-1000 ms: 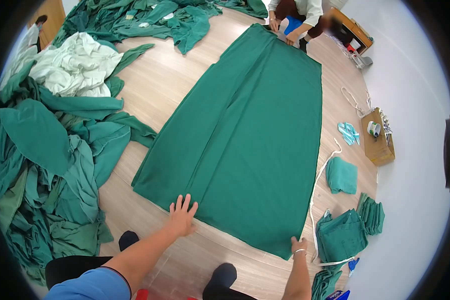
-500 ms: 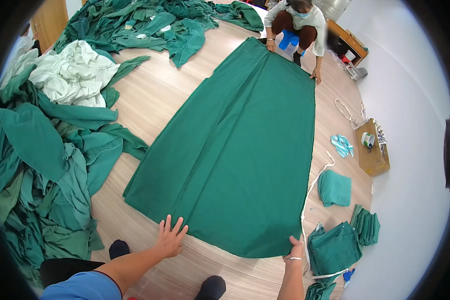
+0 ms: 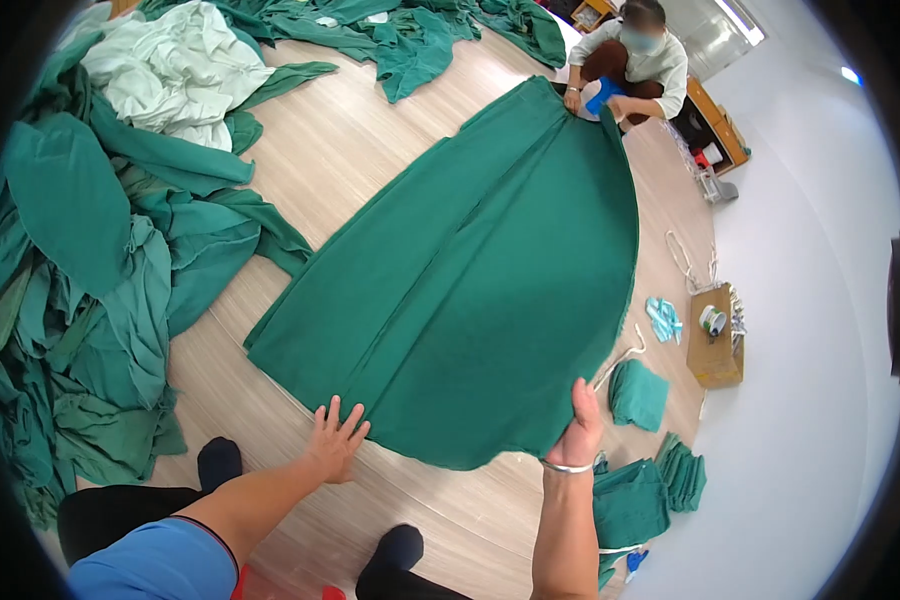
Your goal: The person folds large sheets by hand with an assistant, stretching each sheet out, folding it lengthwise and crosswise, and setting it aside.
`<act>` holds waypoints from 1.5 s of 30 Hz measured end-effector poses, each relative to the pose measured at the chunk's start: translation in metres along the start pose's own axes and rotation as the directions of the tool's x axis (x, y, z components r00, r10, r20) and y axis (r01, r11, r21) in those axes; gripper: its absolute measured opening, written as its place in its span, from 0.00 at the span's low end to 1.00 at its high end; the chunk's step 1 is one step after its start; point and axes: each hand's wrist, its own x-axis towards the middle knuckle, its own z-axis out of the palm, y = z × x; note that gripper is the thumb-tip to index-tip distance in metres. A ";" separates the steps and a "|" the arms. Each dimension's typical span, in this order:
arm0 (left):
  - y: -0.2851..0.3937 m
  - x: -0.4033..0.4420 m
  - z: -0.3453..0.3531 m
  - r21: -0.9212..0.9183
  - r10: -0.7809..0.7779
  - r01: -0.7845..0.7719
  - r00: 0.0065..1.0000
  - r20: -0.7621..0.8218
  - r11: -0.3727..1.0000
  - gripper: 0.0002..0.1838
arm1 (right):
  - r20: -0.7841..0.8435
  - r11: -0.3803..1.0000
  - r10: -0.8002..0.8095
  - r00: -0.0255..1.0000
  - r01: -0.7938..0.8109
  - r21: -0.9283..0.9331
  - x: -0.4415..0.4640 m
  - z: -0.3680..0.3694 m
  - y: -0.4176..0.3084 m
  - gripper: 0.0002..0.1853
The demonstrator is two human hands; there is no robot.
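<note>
A large green cloth [image 3: 470, 290] stretches over the wooden floor, with a long fold running along its length. My left hand [image 3: 336, 442] lies with fingers spread at its near edge, fingertips on the fabric. At the near right corner my right hand [image 3: 578, 428] grips the cloth, thumb up, and that side is raised off the floor. Across from me a crouching person [image 3: 638, 65] in a pale top holds the far edge, with the far right corner lifted too.
Heaped green cloths [image 3: 70, 230] and a whitish cloth [image 3: 175, 75] fill the left side. Along the right wall are a cardboard box [image 3: 715, 350], light blue strips [image 3: 663, 320], a folded cloth [image 3: 638, 394], stacked green cloths [image 3: 632, 500] and a white cord [image 3: 625, 356].
My right hand has risen with the near right corner. The other person has lifted the far right corner, so the right side now curves upward. My left hand stays at the near edge.
</note>
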 end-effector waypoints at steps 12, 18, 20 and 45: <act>-0.010 -0.004 -0.012 -0.064 0.036 -0.031 0.996 0.077 0.997 0.45 | 0.471 0.912 0.145 0.870 0.067 -0.406 0.043 0.207 0.077 0.15; -0.015 0.003 -0.001 -0.184 0.053 -0.036 0.995 0.084 0.982 0.42 | 0.550 0.922 0.246 0.798 -0.018 -0.387 0.062 0.254 0.189 0.07; -0.024 0.011 0.018 -0.260 0.057 -0.051 0.998 0.016 0.964 0.40 | 0.552 0.928 0.271 0.789 -0.060 -0.368 0.065 0.258 0.213 0.04; -0.150 0.002 -0.031 -0.781 -0.781 0.054 0.114 -0.614 0.622 0.06 | 0.291 0.793 0.103 0.951 0.098 -0.601 0.037 0.157 0.194 0.10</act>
